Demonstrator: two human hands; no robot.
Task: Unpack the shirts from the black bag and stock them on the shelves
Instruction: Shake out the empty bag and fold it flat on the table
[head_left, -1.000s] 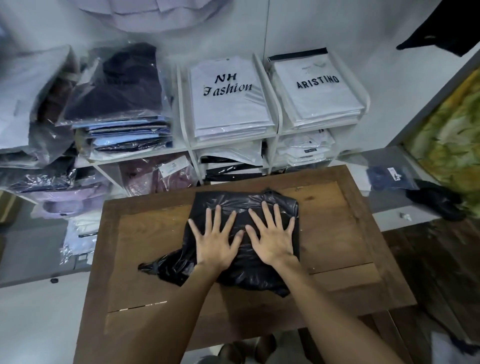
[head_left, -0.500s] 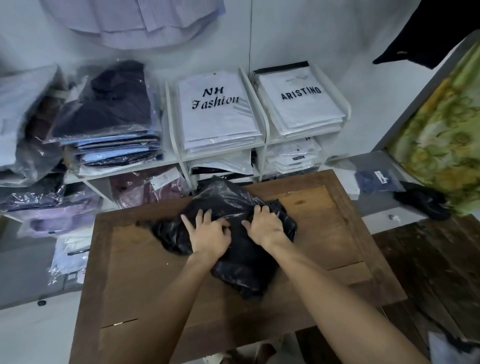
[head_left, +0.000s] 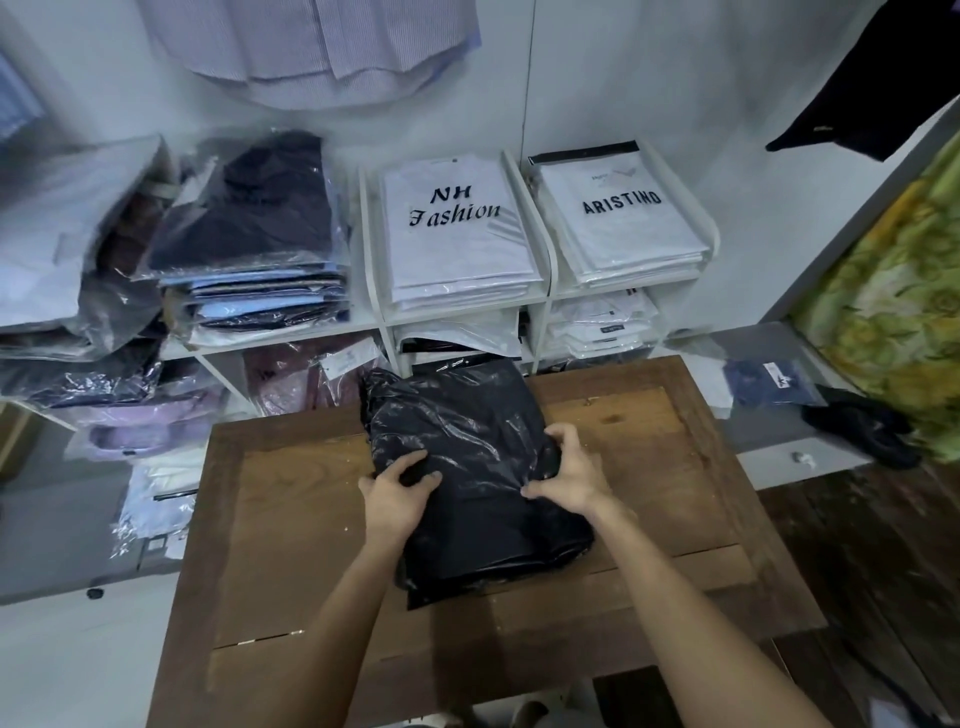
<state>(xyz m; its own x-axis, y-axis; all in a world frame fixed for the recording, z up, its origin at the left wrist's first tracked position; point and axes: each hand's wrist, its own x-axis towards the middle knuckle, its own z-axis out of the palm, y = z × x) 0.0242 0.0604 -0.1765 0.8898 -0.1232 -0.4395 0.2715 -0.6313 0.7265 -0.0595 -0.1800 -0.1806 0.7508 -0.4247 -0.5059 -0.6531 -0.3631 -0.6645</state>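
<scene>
A black plastic bag (head_left: 467, 441), full and flat, lies on the wooden table (head_left: 291, 525); its far end is tipped up over the table's back edge. My left hand (head_left: 397, 491) grips the bag's left side with curled fingers. My right hand (head_left: 569, 475) pinches the plastic on its right side. The bag's contents are hidden. Behind the table stand white shelves (head_left: 545, 291) with stacked wrapped shirts: an "NH Fashion" pile (head_left: 457, 234) and an "ARISTINO" pile (head_left: 618, 223).
Loose piles of bagged dark and blue shirts (head_left: 260, 260) fill the shelves at the left. A striped shirt (head_left: 322, 47) hangs on the wall above. A small packet (head_left: 774, 382) and a dark cloth (head_left: 862, 431) lie on the ledge at the right.
Both hands went from pressing flat on the bag to gripping it. The bag's loose left end has been gathered in and its far end has lifted toward the shelves.
</scene>
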